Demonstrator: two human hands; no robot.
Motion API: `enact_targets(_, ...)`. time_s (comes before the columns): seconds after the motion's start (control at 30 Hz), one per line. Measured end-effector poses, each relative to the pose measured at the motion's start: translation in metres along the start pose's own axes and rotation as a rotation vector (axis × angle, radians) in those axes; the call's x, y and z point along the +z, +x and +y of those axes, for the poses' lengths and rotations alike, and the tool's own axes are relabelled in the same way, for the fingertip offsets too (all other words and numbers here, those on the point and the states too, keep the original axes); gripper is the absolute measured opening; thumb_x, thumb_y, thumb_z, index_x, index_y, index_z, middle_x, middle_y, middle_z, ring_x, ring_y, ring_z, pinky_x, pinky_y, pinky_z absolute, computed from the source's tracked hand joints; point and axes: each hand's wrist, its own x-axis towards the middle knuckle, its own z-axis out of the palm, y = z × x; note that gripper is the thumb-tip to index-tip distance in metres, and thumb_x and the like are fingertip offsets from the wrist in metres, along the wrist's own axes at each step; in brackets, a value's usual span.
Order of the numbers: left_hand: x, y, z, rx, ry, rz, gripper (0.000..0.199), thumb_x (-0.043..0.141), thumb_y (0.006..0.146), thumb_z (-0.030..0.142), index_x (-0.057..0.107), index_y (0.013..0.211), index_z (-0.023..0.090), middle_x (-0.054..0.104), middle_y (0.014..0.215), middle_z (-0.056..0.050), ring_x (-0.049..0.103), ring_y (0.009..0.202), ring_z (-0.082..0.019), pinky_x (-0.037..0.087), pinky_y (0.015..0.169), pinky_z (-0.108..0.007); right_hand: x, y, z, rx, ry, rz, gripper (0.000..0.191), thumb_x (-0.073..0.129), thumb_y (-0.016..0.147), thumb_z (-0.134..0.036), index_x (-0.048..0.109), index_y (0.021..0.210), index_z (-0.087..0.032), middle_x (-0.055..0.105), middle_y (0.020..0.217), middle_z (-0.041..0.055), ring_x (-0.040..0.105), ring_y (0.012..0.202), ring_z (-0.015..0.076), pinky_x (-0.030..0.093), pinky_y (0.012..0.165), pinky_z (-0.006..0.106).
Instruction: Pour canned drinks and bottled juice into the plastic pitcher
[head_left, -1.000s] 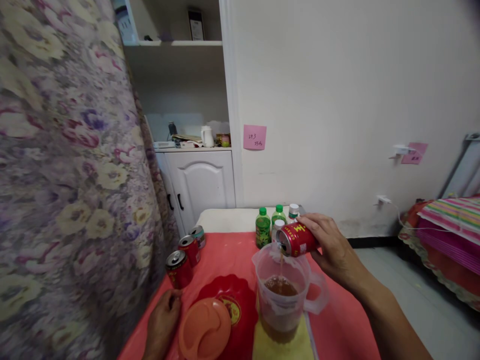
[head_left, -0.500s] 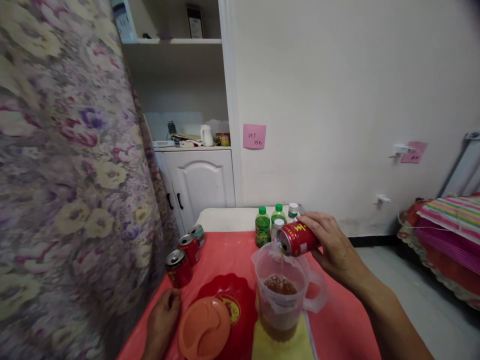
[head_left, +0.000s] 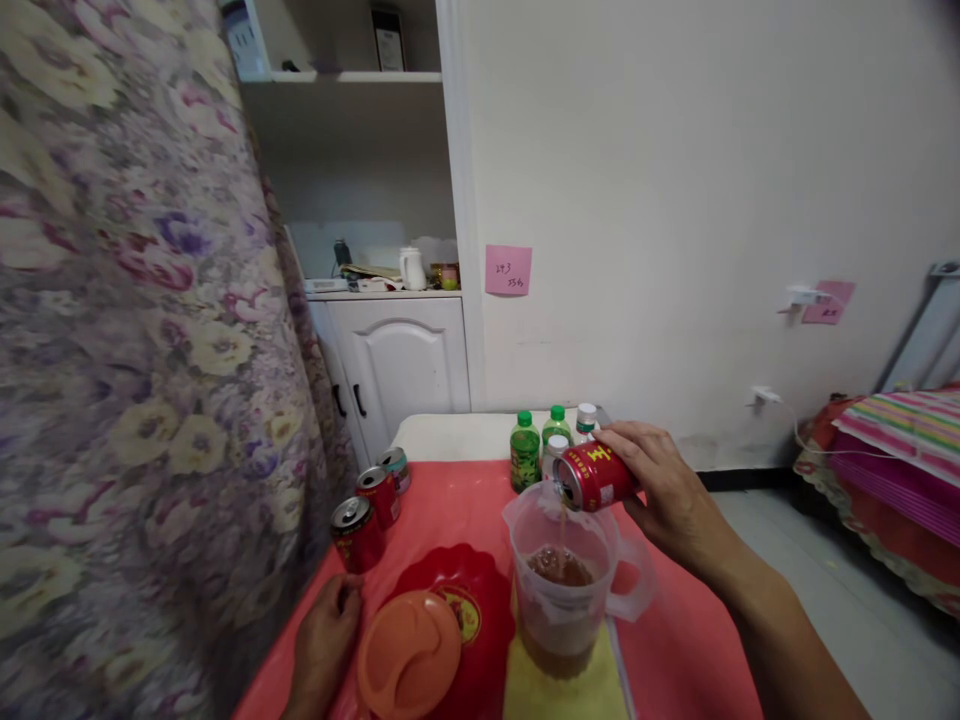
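A red can point(head_left: 598, 476) tilts over a cloudy jug point(head_left: 551, 622), brown drink point(head_left: 561, 570) streaming inside. The right hand point(head_left: 660, 480) is wrapped around the can. The left hand point(head_left: 328, 630) lies half-curled on the bench point(head_left: 450, 500), near a red tray point(head_left: 491, 590); whether it pinches anything, I cannot tell.

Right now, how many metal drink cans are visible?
4: a black-and-red can, red can and teal can standing at left; another red can tilted in the right hand.
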Motion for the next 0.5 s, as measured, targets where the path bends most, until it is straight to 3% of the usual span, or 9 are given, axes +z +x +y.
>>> enact_targets(0.5,0.0001,-0.0003,0.0009,-0.015,0.014,-0.005,0.025,0.048,0.08,0.04,0.065,0.087,0.024,0.078,0.091,-0.003,0.072,0.085,-0.022,0.052,0.074,-0.027,-0.0007,-0.0005,-0.0007,-0.004,-0.018,-0.016,0.067,0.049,0.086,0.003,0.042,0.145,-0.027,0.056,0.136,0.0119,0.048,0.128,0.0294,0.049,0.107,0.054)
